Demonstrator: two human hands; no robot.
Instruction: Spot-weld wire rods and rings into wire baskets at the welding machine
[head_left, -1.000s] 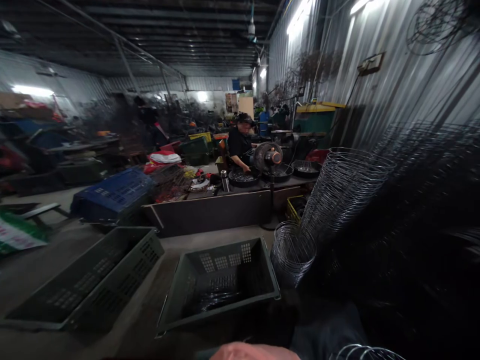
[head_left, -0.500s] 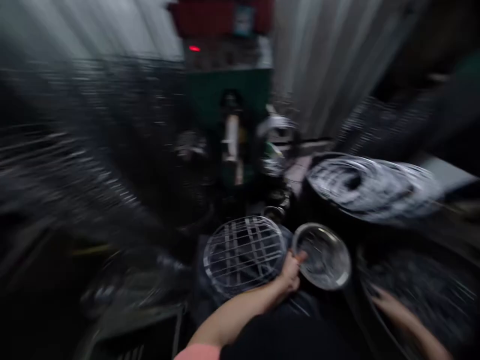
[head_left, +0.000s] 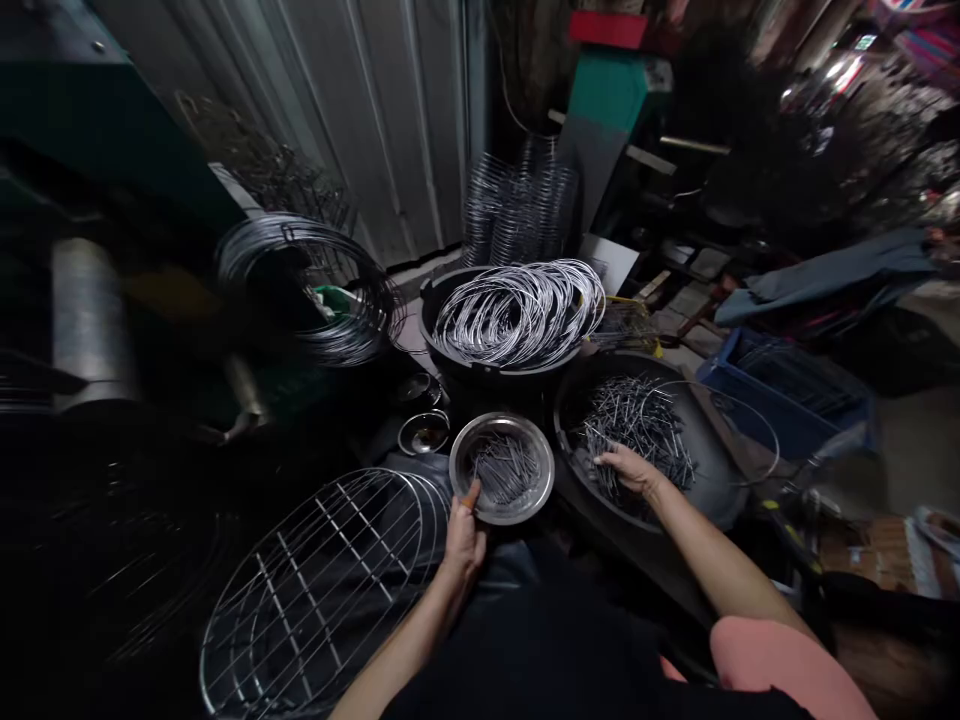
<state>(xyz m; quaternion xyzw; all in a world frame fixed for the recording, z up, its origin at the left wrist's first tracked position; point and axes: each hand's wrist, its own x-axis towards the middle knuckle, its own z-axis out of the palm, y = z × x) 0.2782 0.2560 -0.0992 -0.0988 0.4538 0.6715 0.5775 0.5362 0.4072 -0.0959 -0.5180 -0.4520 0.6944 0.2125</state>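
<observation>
My left hand (head_left: 465, 530) grips the near left rim of a round metal bowl (head_left: 544, 480), its thumb over the edge. Short metal rods (head_left: 504, 470) lie inside that bowl. Over a wide dark basin (head_left: 712, 475) on the right, my right hand (head_left: 628, 468) reaches into a heap of short metal rods (head_left: 645, 425); its fingers are pressed together at the heap's near left side, and what they hold is too small to make out. A round wire grill (head_left: 300, 590) lies to the left of my left forearm.
Behind the bowl, a black tub (head_left: 480, 368) holds shiny wire rings (head_left: 525, 310). A wire coil (head_left: 300, 290) hangs near the dark green machine (head_left: 97, 150) at left. A blue crate (head_left: 787, 385) stands at right, and stacked rings (head_left: 517, 210) stand by the metal wall.
The view has swung to the right and become sharper. My right hand has moved into the rod heap, while my left hand still holds the bowl.
</observation>
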